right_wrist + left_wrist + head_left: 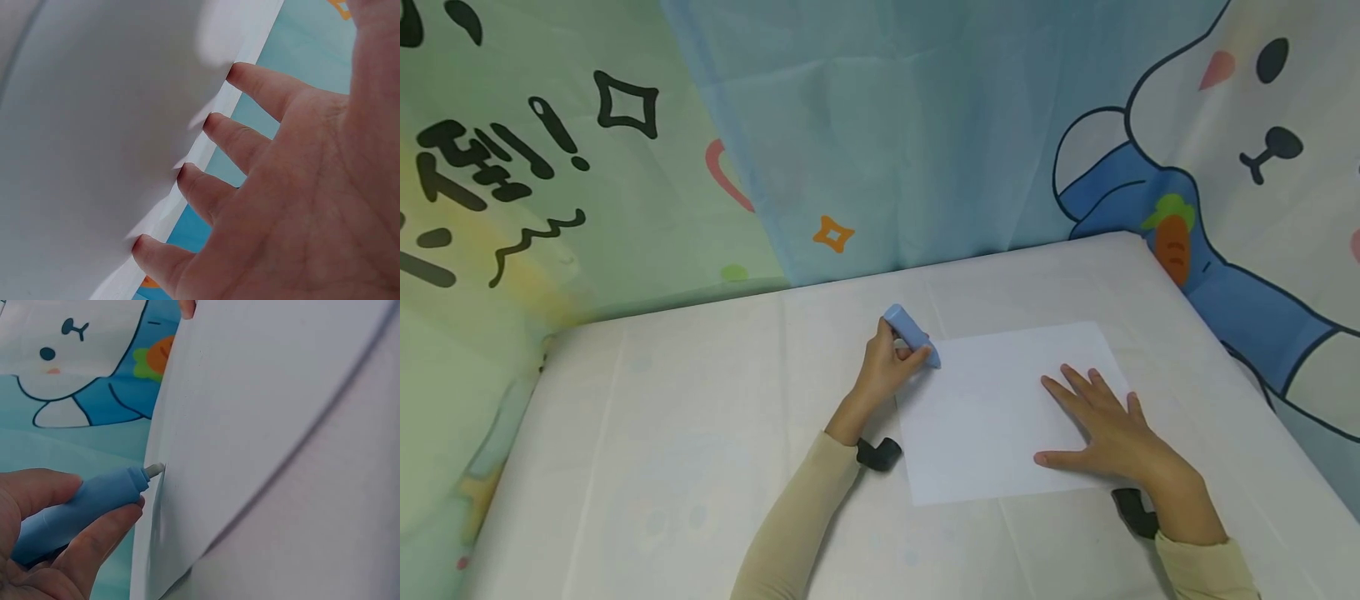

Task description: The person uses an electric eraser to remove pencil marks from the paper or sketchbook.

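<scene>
A sheet of white paper (977, 425) lies on the table. At its upper left corner my left hand (883, 367) holds a thick light-blue electric eraser (907, 327) between thumb and fingers. In the left wrist view the eraser (87, 509) has a short whitish tip directed at the paper (237, 419); whether tip and paper touch, I cannot tell. On the right part of the sheet rests my right hand (1105, 429), fingers spread and straight. In the right wrist view its fingertips (212, 122) press on the paper, and nothing is held there.
A white cloth covers the table (700, 467). Behind it hangs a printed curtain (887, 125) with a cartoon animal, a carrot and stars. Black straps with small mounts (880, 455) sit at both wrists.
</scene>
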Action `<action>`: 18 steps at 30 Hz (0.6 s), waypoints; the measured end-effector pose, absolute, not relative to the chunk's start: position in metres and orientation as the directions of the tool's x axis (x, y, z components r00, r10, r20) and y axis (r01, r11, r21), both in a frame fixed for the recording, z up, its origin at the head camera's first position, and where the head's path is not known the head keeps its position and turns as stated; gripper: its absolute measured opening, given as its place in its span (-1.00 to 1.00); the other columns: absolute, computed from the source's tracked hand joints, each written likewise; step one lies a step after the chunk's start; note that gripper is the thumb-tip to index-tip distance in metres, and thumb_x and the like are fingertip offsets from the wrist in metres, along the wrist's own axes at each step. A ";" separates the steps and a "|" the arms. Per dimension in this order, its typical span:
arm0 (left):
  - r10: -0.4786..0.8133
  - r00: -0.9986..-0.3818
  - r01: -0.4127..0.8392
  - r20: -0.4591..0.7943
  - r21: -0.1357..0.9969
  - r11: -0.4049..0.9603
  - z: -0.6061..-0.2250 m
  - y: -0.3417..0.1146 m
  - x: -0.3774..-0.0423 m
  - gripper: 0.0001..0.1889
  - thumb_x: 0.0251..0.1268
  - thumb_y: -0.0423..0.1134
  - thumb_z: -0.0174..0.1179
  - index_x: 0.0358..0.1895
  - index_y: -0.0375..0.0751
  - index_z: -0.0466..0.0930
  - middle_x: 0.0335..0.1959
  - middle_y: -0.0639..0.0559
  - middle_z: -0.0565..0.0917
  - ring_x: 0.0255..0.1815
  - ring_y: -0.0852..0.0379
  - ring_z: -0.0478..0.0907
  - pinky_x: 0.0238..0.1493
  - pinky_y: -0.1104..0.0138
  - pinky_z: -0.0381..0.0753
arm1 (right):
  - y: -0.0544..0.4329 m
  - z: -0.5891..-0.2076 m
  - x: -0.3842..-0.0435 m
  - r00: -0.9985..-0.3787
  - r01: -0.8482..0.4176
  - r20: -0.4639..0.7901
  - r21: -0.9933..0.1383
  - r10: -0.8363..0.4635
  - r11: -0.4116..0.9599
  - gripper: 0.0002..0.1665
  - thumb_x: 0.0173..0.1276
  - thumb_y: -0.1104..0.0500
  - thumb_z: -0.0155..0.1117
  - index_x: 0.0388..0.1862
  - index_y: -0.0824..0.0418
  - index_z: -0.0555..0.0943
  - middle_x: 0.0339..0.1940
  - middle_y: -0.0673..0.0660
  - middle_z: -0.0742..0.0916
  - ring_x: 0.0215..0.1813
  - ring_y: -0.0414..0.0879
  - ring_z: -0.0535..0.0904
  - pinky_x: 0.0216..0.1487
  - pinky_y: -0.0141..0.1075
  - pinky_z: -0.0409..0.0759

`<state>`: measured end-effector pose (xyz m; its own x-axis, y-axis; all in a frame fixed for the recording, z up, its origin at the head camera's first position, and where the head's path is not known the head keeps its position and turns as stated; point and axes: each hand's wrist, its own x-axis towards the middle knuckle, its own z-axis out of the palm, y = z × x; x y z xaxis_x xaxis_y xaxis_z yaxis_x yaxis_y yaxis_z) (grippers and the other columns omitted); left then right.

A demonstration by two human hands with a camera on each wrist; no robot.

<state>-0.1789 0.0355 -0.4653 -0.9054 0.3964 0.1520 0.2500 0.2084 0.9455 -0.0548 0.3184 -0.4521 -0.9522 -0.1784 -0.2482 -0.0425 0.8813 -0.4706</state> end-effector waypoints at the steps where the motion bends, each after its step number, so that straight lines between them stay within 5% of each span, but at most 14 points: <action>1: 0.396 -0.906 0.250 0.153 0.946 0.208 -0.465 0.035 -0.179 -0.63 0.31 -0.48 0.20 0.04 -0.49 0.23 0.00 -0.37 0.64 -0.46 0.10 0.60 -0.45 0.56 0.45 | 0.318 -0.452 -0.055 -0.953 -0.044 -0.245 -0.471 -0.179 0.881 0.34 -0.05 -0.35 0.48 0.55 0.21 0.07 0.55 0.42 0.03 0.53 0.44 -0.30 0.23 0.53 -0.43; 7: 0.405 -0.900 0.264 0.163 0.942 0.209 -0.465 0.035 -0.179 -0.64 0.31 -0.47 0.20 0.03 -0.49 0.23 -0.02 -0.38 0.64 -0.44 -0.07 0.65 -0.45 0.55 0.46 | 0.318 -0.452 -0.055 -0.954 -0.043 -0.244 -0.470 -0.177 0.882 0.34 -0.05 -0.35 0.48 0.54 0.22 0.08 0.55 0.43 0.04 0.53 0.44 -0.30 0.23 0.53 -0.43; 18: 0.409 -0.898 0.267 0.162 0.939 0.215 -0.465 0.034 -0.178 -0.62 0.30 -0.47 0.21 0.03 -0.49 0.22 -0.03 -0.37 0.65 -0.43 0.05 0.64 -0.43 0.54 0.48 | 0.318 -0.452 -0.055 -0.950 -0.039 -0.255 -0.472 -0.178 0.881 0.33 -0.04 -0.34 0.48 0.55 0.22 0.07 0.56 0.41 0.02 0.53 0.43 -0.31 0.23 0.52 -0.44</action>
